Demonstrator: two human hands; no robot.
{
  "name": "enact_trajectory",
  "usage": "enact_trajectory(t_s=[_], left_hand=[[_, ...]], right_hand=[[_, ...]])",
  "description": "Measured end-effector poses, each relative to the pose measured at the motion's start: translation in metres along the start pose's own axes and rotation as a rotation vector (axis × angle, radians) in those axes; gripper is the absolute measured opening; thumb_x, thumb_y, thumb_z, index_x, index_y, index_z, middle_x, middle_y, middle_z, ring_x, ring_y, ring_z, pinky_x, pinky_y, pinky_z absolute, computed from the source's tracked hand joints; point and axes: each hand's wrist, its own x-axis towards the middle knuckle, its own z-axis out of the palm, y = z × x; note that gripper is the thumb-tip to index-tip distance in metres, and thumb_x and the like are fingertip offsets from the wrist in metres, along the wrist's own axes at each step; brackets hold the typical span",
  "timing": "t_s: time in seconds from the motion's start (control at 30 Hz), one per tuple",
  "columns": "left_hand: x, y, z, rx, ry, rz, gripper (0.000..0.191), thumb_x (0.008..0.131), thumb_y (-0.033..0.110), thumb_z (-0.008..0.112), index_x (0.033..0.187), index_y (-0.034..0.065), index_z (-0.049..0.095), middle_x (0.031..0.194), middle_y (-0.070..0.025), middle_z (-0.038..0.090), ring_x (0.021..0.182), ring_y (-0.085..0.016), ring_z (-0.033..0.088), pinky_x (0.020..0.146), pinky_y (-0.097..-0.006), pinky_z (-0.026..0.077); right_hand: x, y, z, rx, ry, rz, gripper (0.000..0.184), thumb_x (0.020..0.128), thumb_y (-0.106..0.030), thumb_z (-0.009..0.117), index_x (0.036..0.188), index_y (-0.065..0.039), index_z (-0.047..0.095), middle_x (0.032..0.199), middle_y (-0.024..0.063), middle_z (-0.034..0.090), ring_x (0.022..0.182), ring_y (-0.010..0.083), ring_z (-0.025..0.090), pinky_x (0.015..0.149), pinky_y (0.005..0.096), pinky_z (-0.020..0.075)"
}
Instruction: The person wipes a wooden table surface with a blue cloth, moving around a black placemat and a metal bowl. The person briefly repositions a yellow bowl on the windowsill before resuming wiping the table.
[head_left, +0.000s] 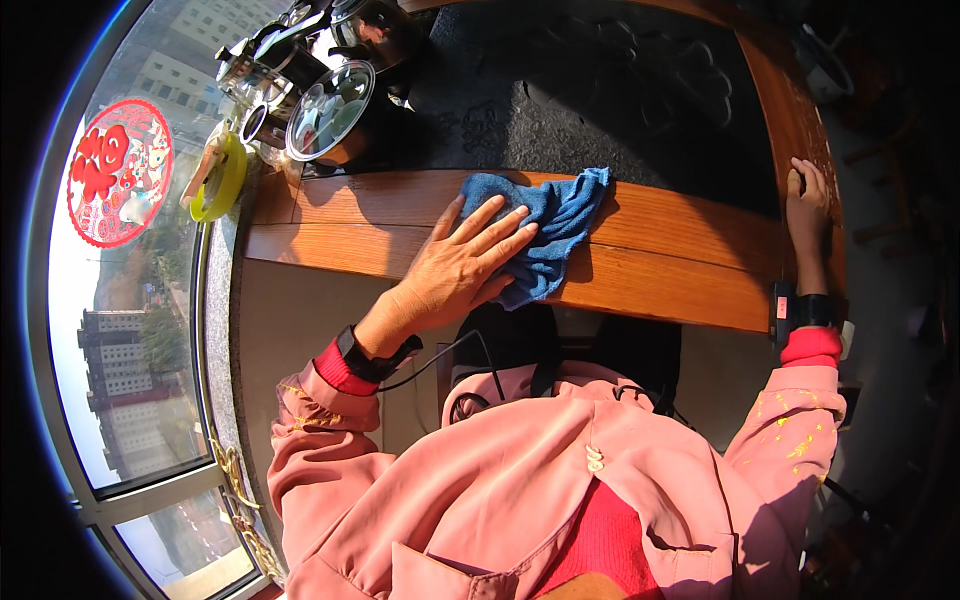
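My left hand (469, 262) lies flat, fingers spread, on a crumpled blue towelling cloth (562, 217). The cloth rests across the near wooden border (660, 270) of the table, and one corner reaches the dark inset top (555, 127). At the right side, my right hand (810, 199) rests on the table's wooden side rail (772, 97), its fingers slightly bent and nothing seen in it. Both wrists wear black bands.
A glass lid (330, 111), a dark kettle (375, 34) and glass pots crowd the table's far left corner. Beside them a yellow-green dish (223, 180) stands on the stone windowsill (225, 300). The window (135, 390) bears a red round sticker (120, 172).
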Motion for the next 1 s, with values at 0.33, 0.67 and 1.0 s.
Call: enact_trajectory(t_s=[0.33,0.67,1.0], left_hand=[[0.058,-0.107,-0.002,0.087,-0.056,-0.112,0.063,0.100,0.028,0.050,0.156,0.0260,0.021,0.161,-0.0015,0.024,0.149,-0.025,0.020,0.120,-0.0570,0.013],[0.125,-0.068,0.005,0.207,-0.148,0.044,0.068,0.098,0.019,0.051,0.157,0.0311,0.017,0.164,0.0030,0.014,0.151,-0.024,0.010,0.117,-0.0656,0.003],[0.188,0.051,0.012,0.134,-0.045,0.427,0.058,0.100,0.026,0.049,0.154,0.0318,0.027,0.161,0.0022,0.024,0.149,-0.027,0.020,0.116,-0.0671,0.004]], right_hand=[[-0.002,-0.016,-0.005,-0.030,-0.007,0.072,0.026,0.096,-0.022,0.054,0.115,-0.010,0.068,0.126,0.0102,0.061,0.117,0.0289,0.057,0.102,0.0393,0.0438],[-0.001,-0.022,-0.004,0.019,-0.015,0.112,0.026,0.096,-0.024,0.054,0.116,-0.014,0.066,0.128,0.0085,0.058,0.122,0.0289,0.051,0.106,0.0414,0.0388],[-0.001,-0.032,-0.018,0.095,-0.051,0.196,0.028,0.094,-0.026,0.055,0.115,-0.014,0.069,0.129,0.0081,0.058,0.122,0.0289,0.053,0.104,0.0392,0.0414]])
